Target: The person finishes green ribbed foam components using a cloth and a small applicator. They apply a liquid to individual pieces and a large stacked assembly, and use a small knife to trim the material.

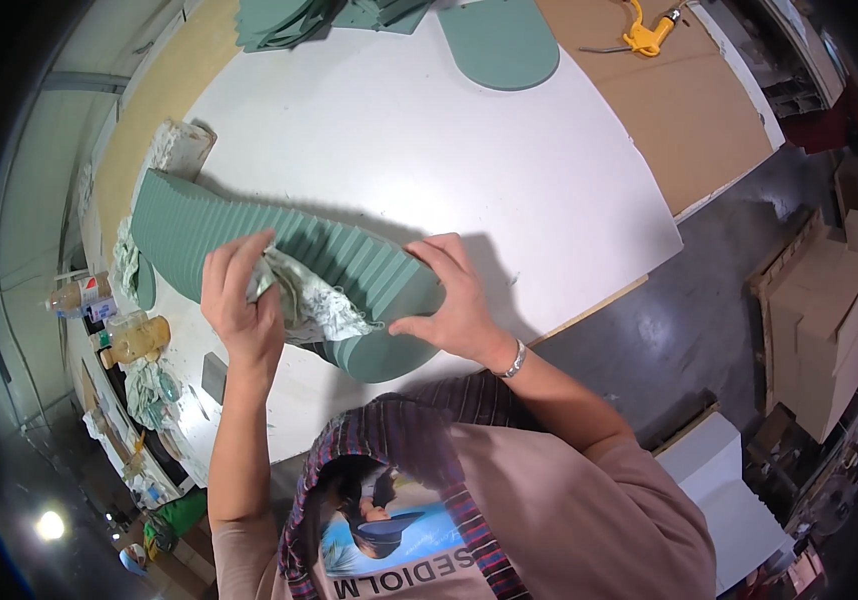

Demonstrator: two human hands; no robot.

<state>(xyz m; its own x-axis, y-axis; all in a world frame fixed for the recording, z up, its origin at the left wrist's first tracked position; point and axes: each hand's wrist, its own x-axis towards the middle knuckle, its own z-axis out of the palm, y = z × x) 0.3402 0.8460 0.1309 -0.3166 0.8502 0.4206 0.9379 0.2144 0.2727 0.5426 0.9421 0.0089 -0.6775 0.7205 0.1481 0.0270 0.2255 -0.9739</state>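
Note:
A long row of green rounded panels stands on edge, packed face to face, slanting across the white tabletop. My left hand is closed on a pale patterned rag, which lies against the near side of the row. At the row's right end, my right hand grips the last panel, fingers over its upper edge and thumb on its near side. The rag and my left hand hide part of the panels behind them. A whitish block sits against the row's far left end.
More green panels lie at the table's far side, with one flat rounded panel beside them. A yellow air blow gun rests on brown board. Bottles and rags are at left. Cardboard boxes stand right.

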